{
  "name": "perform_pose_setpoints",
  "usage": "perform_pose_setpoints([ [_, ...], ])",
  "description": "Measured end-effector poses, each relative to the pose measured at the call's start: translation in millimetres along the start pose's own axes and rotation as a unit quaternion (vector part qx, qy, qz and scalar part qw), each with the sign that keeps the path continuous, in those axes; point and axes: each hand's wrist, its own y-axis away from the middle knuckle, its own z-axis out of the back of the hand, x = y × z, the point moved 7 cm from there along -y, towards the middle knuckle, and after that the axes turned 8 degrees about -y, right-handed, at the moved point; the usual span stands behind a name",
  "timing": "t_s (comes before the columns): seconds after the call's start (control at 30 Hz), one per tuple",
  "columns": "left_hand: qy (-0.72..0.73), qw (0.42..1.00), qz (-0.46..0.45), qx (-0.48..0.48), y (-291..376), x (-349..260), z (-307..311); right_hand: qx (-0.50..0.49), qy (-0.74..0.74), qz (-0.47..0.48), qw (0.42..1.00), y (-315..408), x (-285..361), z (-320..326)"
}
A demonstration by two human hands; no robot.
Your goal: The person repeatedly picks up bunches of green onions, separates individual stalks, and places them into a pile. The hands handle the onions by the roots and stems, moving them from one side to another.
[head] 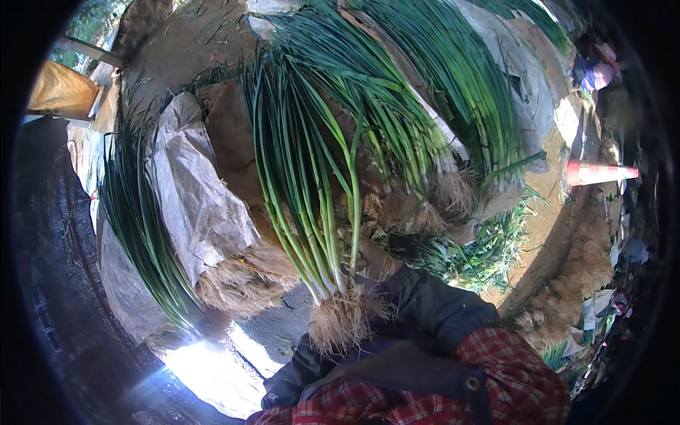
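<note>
A bunch of long green onions (319, 212) with white stem ends and shaggy roots (342, 319) is held in front of my body. My right hand (376, 261), in a tan glove, grips it from behind at the lower stems; the fingers are mostly hidden. The dark left sleeve (295, 372) reaches up below the roots, but my left hand is out of sight behind them. Big piles of green onions (414, 138) lie just beyond, their roots toward me. More green onions (143, 228) lie at the left beside a whitish woven sack (199, 196).
Cut leaf scraps (473, 255) litter the ground at the right. Further right are an orange-red traffic cone (595, 172) and a long heap of dry roots (574, 281). A pale sheet (523, 79) lies beside the far pile. Dark sheeting (58, 265) covers the left side.
</note>
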Motion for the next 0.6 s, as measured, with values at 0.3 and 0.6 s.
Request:
perform_pose_setpoints([
  [0.3, -0.224, 0.930, -0.205, -0.209, 16.4, -34.5, 19.2, 0.064, 0.037, 0.088, 0.993, -39.1, 53.0, -17.9],
  [0.6, 0.609, 0.785, -0.016, 0.114, -15.0, -0.1, -31.4, 0.103, 0.858, 0.056, 0.500, 44.4, 2.5, 73.9],
])
